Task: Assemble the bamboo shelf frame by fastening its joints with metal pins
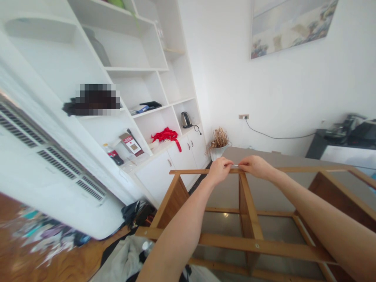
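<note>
Wooden frame [229, 242], small white strip [235, 166] at its far edge

Bright, soft light, source out of shot. Wall [223, 78] close to washed out. Small glare spot on grey panel [216, 227]; frame [229, 241] darker inside. Wide-angle stretch, shelves [138, 69] lean. Floor clutter [49, 235] smeared, fine detail mushy. Pixelated block [98, 100] at left.

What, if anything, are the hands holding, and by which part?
A small, thin white strip, its material unclear, apparently pinched at its two ends: one by the left hand, the other by the right hand.
</note>
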`<state>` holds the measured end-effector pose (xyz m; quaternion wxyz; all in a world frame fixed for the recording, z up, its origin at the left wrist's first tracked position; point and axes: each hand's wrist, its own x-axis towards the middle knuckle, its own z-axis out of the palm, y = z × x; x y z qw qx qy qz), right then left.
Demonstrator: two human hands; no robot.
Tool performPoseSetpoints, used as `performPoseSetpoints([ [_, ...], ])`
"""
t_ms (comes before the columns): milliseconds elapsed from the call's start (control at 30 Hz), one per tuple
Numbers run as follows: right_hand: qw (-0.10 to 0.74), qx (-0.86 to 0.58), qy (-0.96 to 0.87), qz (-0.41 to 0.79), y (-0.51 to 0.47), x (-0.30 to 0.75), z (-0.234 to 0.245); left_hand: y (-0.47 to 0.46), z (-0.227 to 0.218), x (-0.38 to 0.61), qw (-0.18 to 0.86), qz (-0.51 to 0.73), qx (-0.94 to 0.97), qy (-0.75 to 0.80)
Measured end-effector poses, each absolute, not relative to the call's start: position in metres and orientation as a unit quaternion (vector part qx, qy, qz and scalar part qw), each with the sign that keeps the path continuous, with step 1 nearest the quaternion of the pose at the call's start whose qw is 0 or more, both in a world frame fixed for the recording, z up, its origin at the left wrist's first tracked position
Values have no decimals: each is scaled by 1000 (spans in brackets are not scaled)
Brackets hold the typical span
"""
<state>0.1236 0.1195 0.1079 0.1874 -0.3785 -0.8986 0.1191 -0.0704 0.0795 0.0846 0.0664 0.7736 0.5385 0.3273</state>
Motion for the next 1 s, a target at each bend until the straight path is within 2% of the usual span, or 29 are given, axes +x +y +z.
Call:
performPoseSetpoints([
  [1000, 166, -394, -902, 59, 116, 121, 108, 81, 86, -70, 38, 295, 783, 547],
])
